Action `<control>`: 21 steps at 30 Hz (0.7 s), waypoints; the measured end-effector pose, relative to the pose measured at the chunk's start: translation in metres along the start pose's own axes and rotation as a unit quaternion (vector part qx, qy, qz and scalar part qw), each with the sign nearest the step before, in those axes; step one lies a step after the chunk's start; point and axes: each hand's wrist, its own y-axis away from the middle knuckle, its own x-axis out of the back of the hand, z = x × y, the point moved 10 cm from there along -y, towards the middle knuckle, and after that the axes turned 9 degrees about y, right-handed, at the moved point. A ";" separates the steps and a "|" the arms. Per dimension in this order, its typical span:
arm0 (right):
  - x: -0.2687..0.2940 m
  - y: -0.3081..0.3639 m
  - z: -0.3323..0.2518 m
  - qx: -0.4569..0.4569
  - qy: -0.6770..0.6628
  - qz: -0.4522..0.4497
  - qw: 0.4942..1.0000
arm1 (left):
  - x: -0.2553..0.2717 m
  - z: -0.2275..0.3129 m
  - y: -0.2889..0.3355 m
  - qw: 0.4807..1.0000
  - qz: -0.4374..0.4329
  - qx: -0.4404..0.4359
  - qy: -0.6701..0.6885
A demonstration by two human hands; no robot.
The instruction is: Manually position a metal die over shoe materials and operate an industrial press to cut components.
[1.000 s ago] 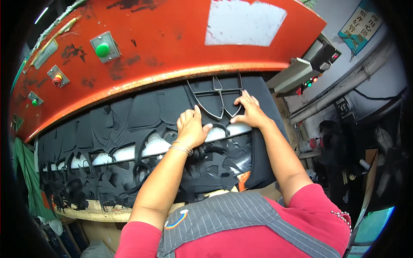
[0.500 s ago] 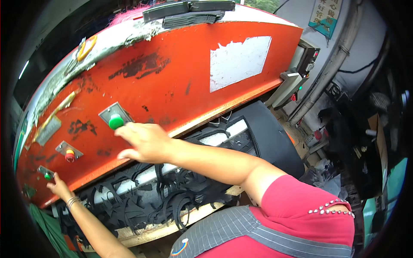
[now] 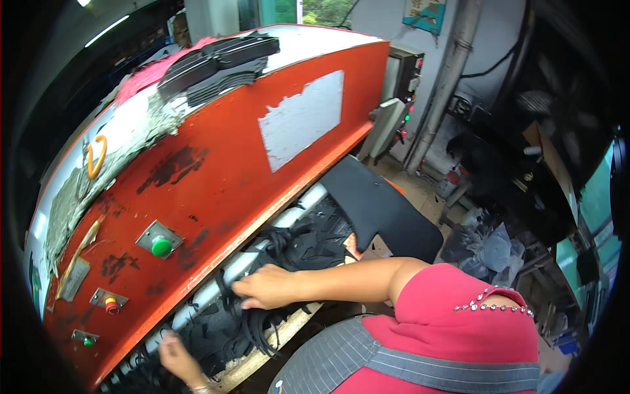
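Note:
My right hand (image 3: 268, 287) hovers over or touches a heap of black cut-out scraps (image 3: 246, 328) on the bed below an orange machine beam (image 3: 216, 171). Its thumb and fingers are apart, with nothing visible between them. At the lower left is my left hand (image 3: 178, 361), smeared by motion, beside a pale bar (image 3: 226, 269) and the scraps; its finger pose is unclear. The beam's front carries a large green push button (image 3: 161, 247), a red knob (image 3: 112, 306) and a small green button (image 3: 88, 341). Neither hand is on them.
A black sheet (image 3: 387, 210) hangs over the bed's far right end. On top of the beam lie stacked black pieces (image 3: 223, 72), pink material (image 3: 151, 72) and an orange-handled tool (image 3: 97, 157). Plastic bags (image 3: 489, 249) and a grey pipe (image 3: 453, 72) are at the right.
Both hands have left the green buttons and come down toward the black scraps. The view has swung, and the black sheet now lies with a notched edge showing at the right.

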 end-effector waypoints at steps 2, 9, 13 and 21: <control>-0.013 0.044 0.024 -0.051 -0.002 -0.056 0.997 | -0.071 0.066 0.059 0.993 -0.078 -0.047 0.073; -0.018 0.145 0.049 -0.094 0.109 -0.085 0.986 | -0.221 0.151 0.158 0.918 -0.343 -0.172 -0.095; -0.019 0.148 0.056 -0.103 0.130 0.022 0.986 | -0.232 0.152 0.158 0.942 -0.292 -0.138 -0.089; -0.018 0.147 0.068 -0.103 0.100 -0.017 0.989 | -0.244 0.145 0.147 0.950 -0.286 -0.071 -0.102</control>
